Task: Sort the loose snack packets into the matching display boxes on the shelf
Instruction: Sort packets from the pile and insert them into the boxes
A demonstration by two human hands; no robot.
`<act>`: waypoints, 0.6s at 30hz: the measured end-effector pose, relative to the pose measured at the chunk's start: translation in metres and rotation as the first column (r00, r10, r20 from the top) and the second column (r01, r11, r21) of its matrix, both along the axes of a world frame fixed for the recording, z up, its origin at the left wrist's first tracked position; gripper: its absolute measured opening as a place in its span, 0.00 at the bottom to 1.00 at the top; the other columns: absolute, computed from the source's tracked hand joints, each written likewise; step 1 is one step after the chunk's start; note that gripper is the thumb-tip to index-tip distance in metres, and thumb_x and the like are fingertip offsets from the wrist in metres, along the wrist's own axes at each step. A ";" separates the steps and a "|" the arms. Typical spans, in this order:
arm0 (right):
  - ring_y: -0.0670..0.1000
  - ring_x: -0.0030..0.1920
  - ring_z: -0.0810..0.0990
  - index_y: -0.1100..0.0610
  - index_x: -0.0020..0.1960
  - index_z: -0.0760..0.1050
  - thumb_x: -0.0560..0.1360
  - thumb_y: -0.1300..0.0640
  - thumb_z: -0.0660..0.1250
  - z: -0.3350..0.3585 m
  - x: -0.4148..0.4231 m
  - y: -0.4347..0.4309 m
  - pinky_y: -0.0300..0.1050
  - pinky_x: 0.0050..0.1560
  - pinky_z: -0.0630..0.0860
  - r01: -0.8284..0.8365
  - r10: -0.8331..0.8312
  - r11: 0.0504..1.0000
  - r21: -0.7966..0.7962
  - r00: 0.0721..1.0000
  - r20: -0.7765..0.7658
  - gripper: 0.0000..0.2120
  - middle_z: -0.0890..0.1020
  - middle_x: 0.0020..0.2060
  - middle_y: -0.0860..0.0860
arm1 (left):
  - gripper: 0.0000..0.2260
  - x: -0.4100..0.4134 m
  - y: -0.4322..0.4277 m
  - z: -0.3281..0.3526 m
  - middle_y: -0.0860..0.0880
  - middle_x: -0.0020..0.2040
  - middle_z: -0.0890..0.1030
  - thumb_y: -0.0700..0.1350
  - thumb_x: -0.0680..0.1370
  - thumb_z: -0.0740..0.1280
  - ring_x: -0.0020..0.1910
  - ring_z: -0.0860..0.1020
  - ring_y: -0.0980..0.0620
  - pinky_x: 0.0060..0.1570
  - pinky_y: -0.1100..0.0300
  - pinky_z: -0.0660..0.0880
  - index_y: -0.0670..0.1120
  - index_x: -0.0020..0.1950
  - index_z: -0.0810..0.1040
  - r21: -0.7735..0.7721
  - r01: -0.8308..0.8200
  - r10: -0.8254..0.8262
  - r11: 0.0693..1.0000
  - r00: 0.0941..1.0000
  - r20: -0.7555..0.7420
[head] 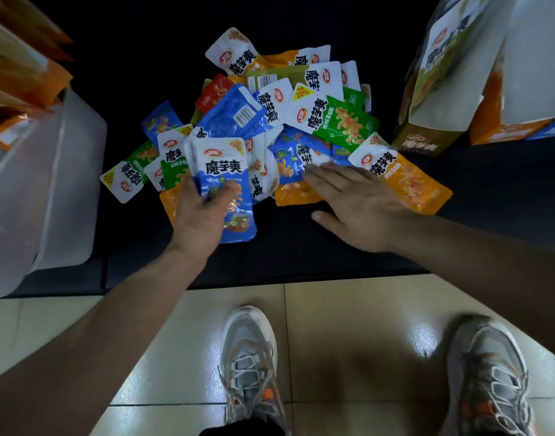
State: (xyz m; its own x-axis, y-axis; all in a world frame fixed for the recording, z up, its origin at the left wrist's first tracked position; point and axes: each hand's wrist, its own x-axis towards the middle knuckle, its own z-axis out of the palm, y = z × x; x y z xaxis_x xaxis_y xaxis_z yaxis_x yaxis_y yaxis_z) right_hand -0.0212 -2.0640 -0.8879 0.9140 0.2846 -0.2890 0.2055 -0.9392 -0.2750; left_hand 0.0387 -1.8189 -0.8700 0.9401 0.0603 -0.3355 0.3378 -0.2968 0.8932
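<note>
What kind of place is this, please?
Probably a shop: loose snack packets lie heaped on a dark shelf, branded display boxes stand at the right, and the floor is tiled.

The heap of snack packets [279, 121] mixes blue, green, orange, red and olive, most with white tops, black characters and a small red oval logo. At its 6 o'clock the blue packet [226, 184] carries an orange-and-green food print. At 4 o'clock the orange packet [405, 177] has a yellow badge. The barcode packet [235, 116] at centre is blue with black-and-white stripes. The shelf [285, 247] is black. At 2 o'clock stands an olive-and-white display box [417, 146]; at 9 o'clock, a frosted white bin [50, 184]. The floor [348, 309] is glossy beige tile; the shoes [251, 357] are grey with orange accents.
</note>
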 end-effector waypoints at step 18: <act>0.57 0.61 0.68 0.52 0.65 0.67 0.63 0.36 0.78 0.016 -0.002 -0.016 0.54 0.59 0.70 0.292 -0.291 0.953 -0.083 0.956 0.024 0.39 0.69 0.60 0.54 | 0.15 -0.008 -0.011 -0.006 0.55 0.49 0.84 0.42 0.79 0.71 0.45 0.84 0.61 0.38 0.66 0.79 0.44 0.65 0.76 -0.019 0.126 -0.126 0.992 0.992 -0.002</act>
